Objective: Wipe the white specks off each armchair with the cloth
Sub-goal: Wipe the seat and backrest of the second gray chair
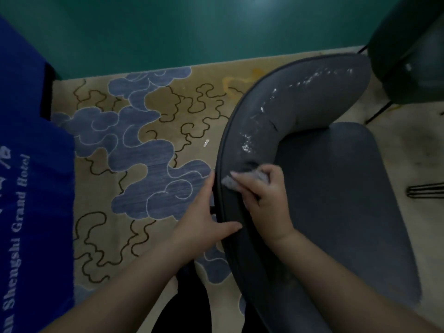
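A dark grey armchair (336,188) with a curved padded backrest fills the right half of the view. White specks (246,143) are scattered along the top of the backrest, from just above my hands up to its far end (312,79). My right hand (262,200) presses a small grey cloth (230,181) onto the backrest, just below the nearest specks. My left hand (206,217) grips the outer rim of the backrest, fingers on the outside and thumb lying across the top.
A beige carpet (144,140) with blue cloud shapes lies left of the chair, with a small white scrap (206,143) on it. A blue printed fabric (31,188) hangs at the left edge. A dark green armchair (408,49) on thin black legs stands at top right. A teal wall runs behind.
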The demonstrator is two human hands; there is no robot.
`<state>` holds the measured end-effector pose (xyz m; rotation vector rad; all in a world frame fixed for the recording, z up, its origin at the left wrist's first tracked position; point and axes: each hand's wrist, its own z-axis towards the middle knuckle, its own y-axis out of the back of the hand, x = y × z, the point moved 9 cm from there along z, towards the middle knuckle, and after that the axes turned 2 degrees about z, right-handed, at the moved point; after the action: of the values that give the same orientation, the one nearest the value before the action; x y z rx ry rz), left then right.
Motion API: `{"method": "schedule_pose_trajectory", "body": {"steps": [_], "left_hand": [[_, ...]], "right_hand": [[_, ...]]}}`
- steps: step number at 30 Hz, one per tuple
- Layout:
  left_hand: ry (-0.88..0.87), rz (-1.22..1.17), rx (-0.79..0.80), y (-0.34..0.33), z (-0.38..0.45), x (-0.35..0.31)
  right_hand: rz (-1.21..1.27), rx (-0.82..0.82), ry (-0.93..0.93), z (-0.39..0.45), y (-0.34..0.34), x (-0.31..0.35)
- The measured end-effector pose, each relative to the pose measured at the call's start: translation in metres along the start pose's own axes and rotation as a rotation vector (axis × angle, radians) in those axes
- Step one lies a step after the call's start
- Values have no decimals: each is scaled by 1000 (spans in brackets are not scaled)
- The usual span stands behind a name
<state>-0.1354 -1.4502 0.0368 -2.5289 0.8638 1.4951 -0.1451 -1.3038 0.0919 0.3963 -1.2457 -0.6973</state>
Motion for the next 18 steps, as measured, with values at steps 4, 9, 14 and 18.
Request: {"method": "schedule_pose_trajectory", "body": {"steps": [4,9,14,18], "left_hand": [[-33,69,92,10,24,-18],[-59,135,177,15,41,-31],[-47,149,209,18,55,-36],[-77,173,212,22,72,-49]], "right_hand": [[-82,-121,-140,79,-2,-24],[-14,-104,-176,35,0,-23],[-52,-55,-126,53,-1,-18],[-162,-160,-164,130,5,-42]]}}
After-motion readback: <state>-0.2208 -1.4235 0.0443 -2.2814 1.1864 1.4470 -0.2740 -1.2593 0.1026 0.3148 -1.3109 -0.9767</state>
